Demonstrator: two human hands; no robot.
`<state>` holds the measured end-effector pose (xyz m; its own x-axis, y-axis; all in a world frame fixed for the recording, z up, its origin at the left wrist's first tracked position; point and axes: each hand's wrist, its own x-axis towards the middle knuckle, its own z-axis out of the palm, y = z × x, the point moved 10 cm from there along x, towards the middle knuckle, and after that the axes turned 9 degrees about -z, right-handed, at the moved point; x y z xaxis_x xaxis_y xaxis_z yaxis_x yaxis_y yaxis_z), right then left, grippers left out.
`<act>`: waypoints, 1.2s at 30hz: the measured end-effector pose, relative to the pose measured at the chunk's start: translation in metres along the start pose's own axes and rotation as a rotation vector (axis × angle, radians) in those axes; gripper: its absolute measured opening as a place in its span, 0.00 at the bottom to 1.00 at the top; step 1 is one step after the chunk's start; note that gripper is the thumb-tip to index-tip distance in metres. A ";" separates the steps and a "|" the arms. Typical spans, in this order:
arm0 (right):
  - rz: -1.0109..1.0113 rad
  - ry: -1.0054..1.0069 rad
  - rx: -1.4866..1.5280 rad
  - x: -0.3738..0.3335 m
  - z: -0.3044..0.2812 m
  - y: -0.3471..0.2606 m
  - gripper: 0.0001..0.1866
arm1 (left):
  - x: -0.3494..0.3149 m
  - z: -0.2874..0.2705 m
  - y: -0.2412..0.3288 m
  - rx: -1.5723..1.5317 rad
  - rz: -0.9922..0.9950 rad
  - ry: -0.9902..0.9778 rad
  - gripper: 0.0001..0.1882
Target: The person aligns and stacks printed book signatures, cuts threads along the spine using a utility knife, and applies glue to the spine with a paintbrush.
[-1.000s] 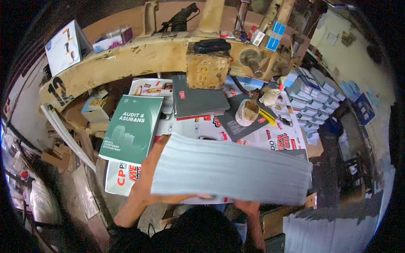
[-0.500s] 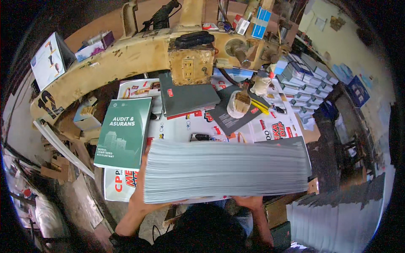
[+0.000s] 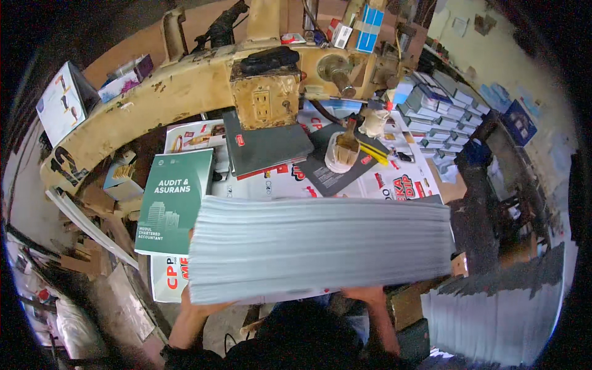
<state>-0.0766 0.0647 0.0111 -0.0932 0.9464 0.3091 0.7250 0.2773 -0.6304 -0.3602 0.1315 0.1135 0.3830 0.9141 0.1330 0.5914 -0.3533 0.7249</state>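
Observation:
Both my hands hold a thick stack of paper [image 3: 320, 250], pale and layered, with its long side facing me. My left hand [image 3: 200, 306] is wrapped round its lower left corner, some of its fingers hidden behind the paper. Under the stack's near edge, right of the middle, my right hand [image 3: 365, 295] grips from below, with its fingertips out of sight. The stack is slightly smeared by motion and sits over the printed sheet [image 3: 259, 190] on the bench. Close to its left end lies a green paperback book [image 3: 176, 200].
Dark grey covers [image 3: 265, 148] lie beyond the stack. A white pot with a brush [image 3: 342, 153] and yellow pencils [image 3: 374, 154] stand right of them. A cream metal beam carries a socket box [image 3: 265, 98]. Piled books [image 3: 438, 114] and another paper stack [image 3: 493, 320] are at right.
The paper stack's left end has moved left with my left hand, while its right end stays nearly in place. The whole view has shifted a little.

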 end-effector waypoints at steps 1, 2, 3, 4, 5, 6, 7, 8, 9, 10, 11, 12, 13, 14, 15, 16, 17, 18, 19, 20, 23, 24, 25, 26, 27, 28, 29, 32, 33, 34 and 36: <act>-0.014 -0.015 -0.013 -0.011 0.009 0.013 0.31 | -0.007 0.006 -0.018 0.072 -0.040 -0.056 0.37; -0.029 -0.023 -0.021 -0.020 0.019 0.028 0.30 | -0.012 0.015 -0.036 0.150 -0.073 -0.119 0.37; -0.044 -0.034 -0.028 -0.028 0.030 0.042 0.28 | -0.015 0.012 -0.033 0.119 0.064 -0.053 0.37; -0.060 -0.036 -0.032 -0.033 0.036 0.051 0.27 | -0.013 0.011 -0.032 0.102 0.134 -0.021 0.37; -0.072 -0.038 -0.034 -0.037 0.042 0.059 0.26 | -0.011 0.010 -0.031 0.088 0.206 0.013 0.38; -0.078 -0.040 -0.036 -0.043 0.047 0.064 0.25 | -0.002 0.014 -0.020 0.228 0.251 -0.001 0.41; -0.089 -0.041 -0.048 -0.045 0.050 0.069 0.25 | 0.009 0.002 -0.006 0.154 0.243 0.025 0.44; -0.129 -0.049 -0.034 -0.037 0.056 0.065 0.24 | 0.016 -0.023 0.021 0.101 0.210 0.067 0.47; -0.120 -0.029 -0.136 -0.042 0.050 0.069 0.24 | 0.036 -0.040 0.060 -0.085 0.281 0.126 0.52; -0.149 -0.025 -0.197 -0.037 0.052 0.059 0.24 | 0.043 -0.074 0.103 -0.226 0.332 0.214 0.57; -0.176 -0.015 -0.266 -0.031 0.049 0.048 0.24 | 0.038 -0.097 0.139 0.020 0.404 0.238 0.58; -0.209 -0.010 -0.336 -0.025 0.048 0.036 0.24 | 0.037 -0.100 0.151 0.024 0.409 0.241 0.58; -0.185 0.000 -0.346 -0.020 0.038 0.029 0.24 | 0.045 -0.078 0.168 0.219 0.448 0.156 0.56; -0.247 0.047 -0.386 -0.009 0.024 0.006 0.26 | 0.048 -0.058 0.178 0.425 0.463 0.081 0.54; -0.308 0.095 -0.427 0.000 0.014 -0.017 0.29 | 0.052 -0.039 0.183 0.629 0.477 0.003 0.52; -0.309 0.106 -0.433 0.010 0.009 -0.037 0.29 | 0.052 -0.023 0.187 0.837 0.503 -0.062 0.50; -0.197 0.320 0.032 0.019 -0.008 -0.045 0.32 | 0.053 -0.024 0.192 0.842 0.514 -0.056 0.50; -0.130 0.412 0.270 0.019 -0.008 -0.036 0.34 | 0.056 -0.030 0.184 0.817 0.407 -0.094 0.47; -0.065 0.541 0.496 0.014 -0.011 -0.023 0.36 | 0.061 -0.029 0.177 0.779 0.323 -0.155 0.44; -0.095 0.487 0.401 0.019 -0.005 -0.019 0.45 | 0.057 -0.037 0.192 0.688 0.447 -0.047 0.41; 0.201 0.196 0.423 0.026 0.011 -0.002 0.59 | 0.061 -0.040 0.194 0.663 0.432 -0.119 0.41; 0.109 0.310 0.409 0.030 -0.001 -0.012 0.59 | 0.063 -0.048 0.195 0.661 0.359 -0.114 0.39; 0.023 0.419 0.388 0.027 -0.015 -0.020 0.59 | 0.062 -0.051 0.206 0.657 0.369 -0.123 0.39; -0.039 0.465 0.304 0.026 -0.023 -0.027 0.58 | 0.061 -0.056 0.218 0.671 0.400 -0.083 0.40; -0.026 0.471 0.299 0.021 -0.017 -0.013 0.58 | 0.061 -0.057 0.226 0.685 0.429 -0.044 0.40; -0.006 0.439 0.307 0.021 -0.001 0.003 0.57 | 0.059 -0.051 0.224 0.759 0.448 -0.016 0.42; -0.012 0.461 0.301 0.013 0.006 0.014 0.55 | 0.062 -0.034 0.208 0.829 0.458 -0.100 0.41; -0.011 0.445 0.334 0.015 0.015 0.009 0.50 | 0.064 -0.025 0.186 0.785 0.361 -0.138 0.40; -0.037 0.447 0.317 0.017 0.016 0.007 0.49 | 0.062 -0.028 0.185 0.772 0.355 -0.111 0.39; -0.051 0.463 0.293 0.016 0.013 0.005 0.48 | 0.062 -0.030 0.186 0.757 0.365 -0.091 0.38; -0.018 0.534 0.363 0.011 0.007 0.006 0.46 | 0.059 -0.032 0.187 0.725 0.396 -0.089 0.39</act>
<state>-0.0777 0.0783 0.0058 0.3172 0.7541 0.5750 0.4408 0.4197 -0.7935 -0.2501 0.1262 0.2787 0.6956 0.6870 0.2102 0.7001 -0.7139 0.0164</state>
